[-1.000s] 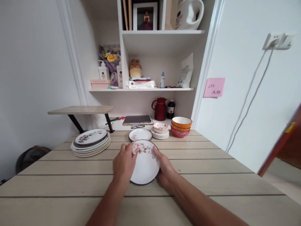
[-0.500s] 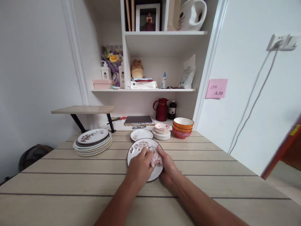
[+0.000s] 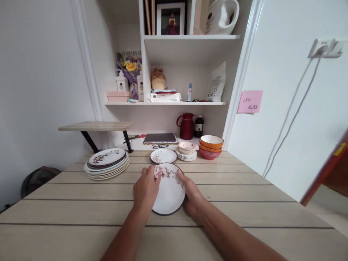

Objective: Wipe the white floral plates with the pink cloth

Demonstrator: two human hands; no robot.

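Note:
A white plate [image 3: 169, 195] with a dark rim and brown flower pattern is tilted toward me over the table. My right hand [image 3: 192, 192] grips its right edge, thumb on the face and fingers behind. My left hand [image 3: 146, 186] is closed on a crumpled pinkish-white cloth [image 3: 160, 171], pressed against the plate's upper left rim. Just behind lies another flowered plate [image 3: 163, 156], resting on at least one more. To the left stands a stack of plates [image 3: 107, 165], a flowered one on top.
Small white dishes with a pink bowl [image 3: 187, 146] on top stand at the back, beside stacked orange and red bowls [image 3: 211, 146]. A small raised wooden shelf [image 3: 96, 126] overhangs the back left. Behind are a dark red jug [image 3: 186, 126] and a laptop-like slab [image 3: 160, 138].
My left hand has moved the cloth from the plate's right side across to its upper left rim. The plate has turned in my right hand, its pattern now toward the upper right.

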